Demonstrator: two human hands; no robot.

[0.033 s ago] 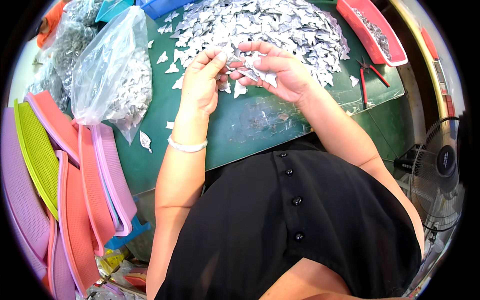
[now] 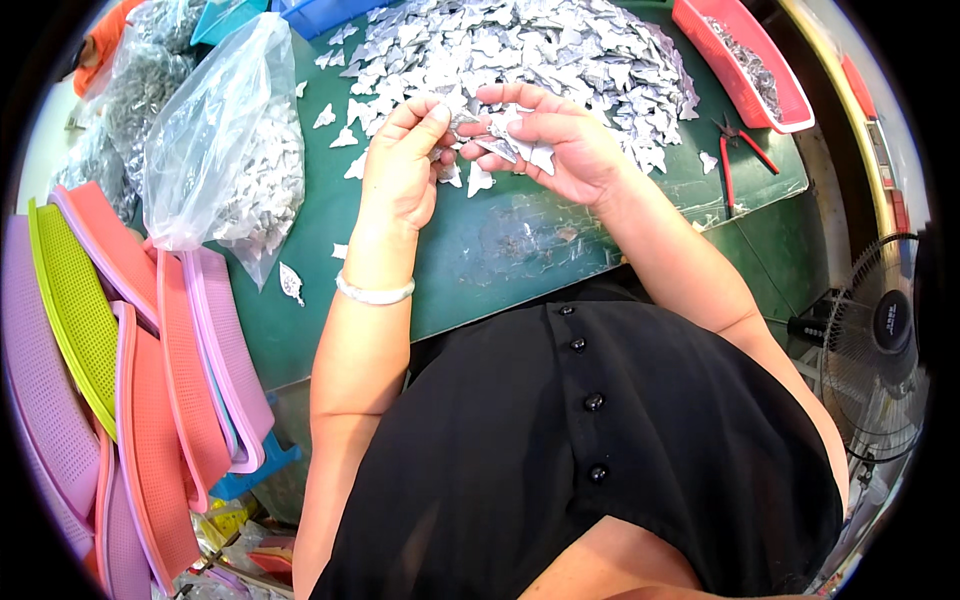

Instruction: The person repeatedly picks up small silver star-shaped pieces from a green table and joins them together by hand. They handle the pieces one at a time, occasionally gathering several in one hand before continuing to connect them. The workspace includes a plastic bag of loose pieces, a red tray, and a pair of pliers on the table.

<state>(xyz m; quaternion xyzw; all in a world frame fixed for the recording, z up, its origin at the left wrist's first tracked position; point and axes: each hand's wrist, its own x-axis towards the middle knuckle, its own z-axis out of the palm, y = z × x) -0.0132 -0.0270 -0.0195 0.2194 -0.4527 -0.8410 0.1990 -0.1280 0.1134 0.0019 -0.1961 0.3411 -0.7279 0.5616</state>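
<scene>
Close together over the near edge of a pile of small silvery-grey winged pieces point(image 2: 560, 60), both of my hands are at work. My left hand point(image 2: 403, 165), thumb against fingers, pinches one of these pieces, mostly covered by the fingertips. Several more silvery winged pieces point(image 2: 541, 157) are gripped between the thumb and fingers of my right hand point(image 2: 575, 150). The fingertips of both hands nearly meet. Just below them, a loose piece point(image 2: 480, 180) lies on the green tabletop point(image 2: 470, 260).
A clear plastic bag point(image 2: 215, 140) of pale pieces stands at left, above stacked perforated plastic baskets point(image 2: 165, 430). Red-handled pliers point(image 2: 729, 175) lie at right, near a pink basket point(image 2: 800, 118) of metal parts. A fan point(image 2: 880, 340) stands at far right. One leaf-shaped piece point(image 2: 291, 283) lies alone at left.
</scene>
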